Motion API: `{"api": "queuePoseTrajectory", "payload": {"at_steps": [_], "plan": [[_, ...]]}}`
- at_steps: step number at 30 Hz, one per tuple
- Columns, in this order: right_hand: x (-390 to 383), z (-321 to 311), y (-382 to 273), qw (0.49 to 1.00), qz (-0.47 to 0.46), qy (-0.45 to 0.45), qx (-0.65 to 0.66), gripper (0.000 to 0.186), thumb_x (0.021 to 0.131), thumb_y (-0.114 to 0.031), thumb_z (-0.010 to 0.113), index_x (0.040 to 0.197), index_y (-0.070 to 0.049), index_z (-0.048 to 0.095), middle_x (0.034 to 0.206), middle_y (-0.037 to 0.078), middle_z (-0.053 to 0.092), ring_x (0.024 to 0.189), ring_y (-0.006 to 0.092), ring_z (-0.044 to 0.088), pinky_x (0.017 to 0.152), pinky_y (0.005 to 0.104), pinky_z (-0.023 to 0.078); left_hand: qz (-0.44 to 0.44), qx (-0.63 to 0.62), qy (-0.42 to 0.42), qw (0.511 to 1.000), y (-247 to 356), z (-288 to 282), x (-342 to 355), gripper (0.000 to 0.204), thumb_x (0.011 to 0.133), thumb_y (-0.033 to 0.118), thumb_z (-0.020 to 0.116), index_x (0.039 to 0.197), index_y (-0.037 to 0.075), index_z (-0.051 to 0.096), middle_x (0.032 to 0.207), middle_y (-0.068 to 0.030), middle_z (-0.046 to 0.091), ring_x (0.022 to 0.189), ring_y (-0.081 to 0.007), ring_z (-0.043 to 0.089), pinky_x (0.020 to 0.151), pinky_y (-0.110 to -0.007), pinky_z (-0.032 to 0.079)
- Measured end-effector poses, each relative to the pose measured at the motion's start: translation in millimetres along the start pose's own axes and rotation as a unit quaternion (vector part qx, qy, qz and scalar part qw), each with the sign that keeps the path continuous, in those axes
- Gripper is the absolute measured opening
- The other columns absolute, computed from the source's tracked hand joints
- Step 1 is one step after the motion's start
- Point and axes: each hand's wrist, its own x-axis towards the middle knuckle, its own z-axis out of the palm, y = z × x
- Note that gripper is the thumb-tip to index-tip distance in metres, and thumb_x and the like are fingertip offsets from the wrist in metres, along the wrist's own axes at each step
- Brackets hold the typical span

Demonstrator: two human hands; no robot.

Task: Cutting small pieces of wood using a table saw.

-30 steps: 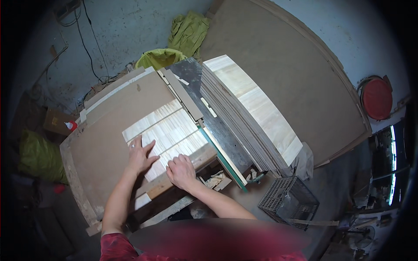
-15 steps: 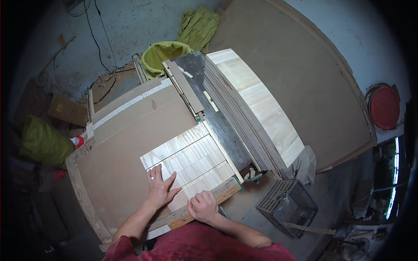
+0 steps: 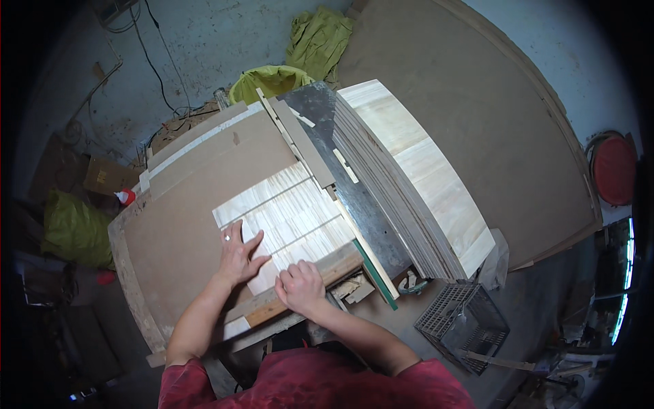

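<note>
A board stack (image 3: 422,163) stands at right; your strips (image 3: 293,208) point lengthwise up-right. Left grip (image 3: 240,260) is wide, right grip (image 3: 301,288) unclear.

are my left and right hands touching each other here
Apart: the head view shows pale wood between the left hand's thumb and the curled right hand.

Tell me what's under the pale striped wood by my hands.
The pale striped wood appears to rest on a brown board, visible past its far and left edges. Its underside and whatever lies directly beneath are covered; your left hand hides some of its top.
</note>
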Motion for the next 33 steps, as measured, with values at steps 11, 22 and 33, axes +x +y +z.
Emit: {"api": "queuePoseTrajectory", "payload": {"at_steps": [11,22,33], "plan": [[141,80,12,1.000,0.017,-0.019,-0.002,0.020,0.096,-0.025,0.073,0.089,-0.006,0.076,0.092,0.014,0.071,0.100,0.0344,0.065,0.096,0.0486,0.052,-0.106,0.010,-0.047,0.993,-132,-30,108,0.073,0.081,0.054,0.093,0.147,0.027,0.077,0.169,-0.0346,0.041,0.156,-0.0530,0.038,0.132,-0.059,0.031],[95,56,6,0.999,0.013,-0.033,0.006,0.020,0.098,-0.025,0.073,0.089,-0.007,0.074,0.091,0.014,0.069,0.099,0.0347,0.064,0.097,0.0486,0.050,-0.111,0.014,-0.045,0.993,-87,-26,68,0.072,0.082,0.053,0.094,0.146,0.026,0.077,0.167,-0.0323,0.044,0.155,-0.0527,0.041,0.130,-0.060,0.034],[-87,-52,-16,1.000,0.001,-0.020,0.006,0.017,0.089,-0.020,0.076,0.081,-0.009,0.066,0.084,0.011,0.060,0.085,0.0322,0.061,0.082,0.0462,0.049,-0.089,-0.038,-0.041,0.994,75,-16,-70,0.087,0.072,0.050,0.099,0.146,0.011,0.074,0.154,-0.0340,0.050,0.148,-0.0495,0.045,0.125,-0.064,0.031]]}}
